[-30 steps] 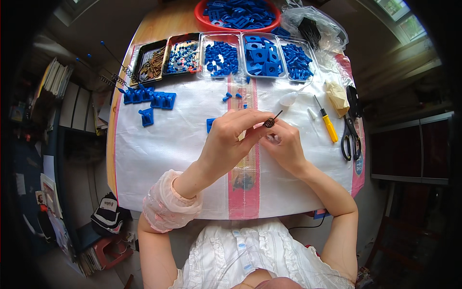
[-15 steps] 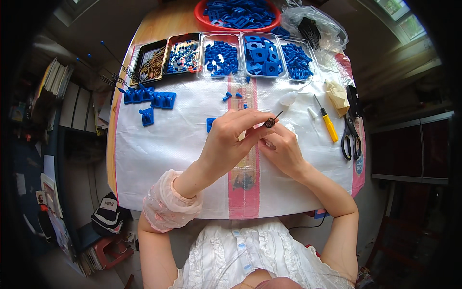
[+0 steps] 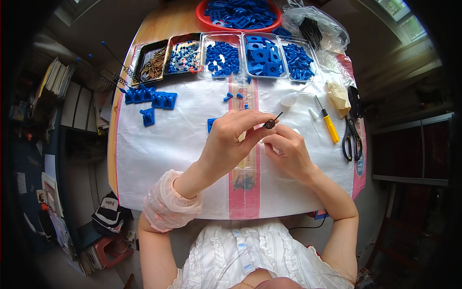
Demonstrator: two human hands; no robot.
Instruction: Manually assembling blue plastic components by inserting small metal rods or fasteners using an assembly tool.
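My left hand [image 3: 231,142] is raised over the middle of the white sheet [image 3: 183,159] and pinches a small dark coiled spring with a straight wire end [image 3: 271,122] between thumb and forefinger. My right hand [image 3: 288,151] sits just beside it, fingers curled, fingertips meeting the same spring from below. A small blue plastic piece [image 3: 211,124] lies partly hidden behind my left hand.
Clear trays of springs [image 3: 151,62], washers [image 3: 184,57] and blue plastic parts [image 3: 260,54] line the far edge, with a red bowl of blue parts [image 3: 238,12] behind. Assembled blue pieces [image 3: 149,98] lie left. A yellow screwdriver [image 3: 328,124] and black scissors [image 3: 352,137] lie right.
Both hands stay together over the sheet; the fingers have shifted slightly around the spring. Nothing else has moved.
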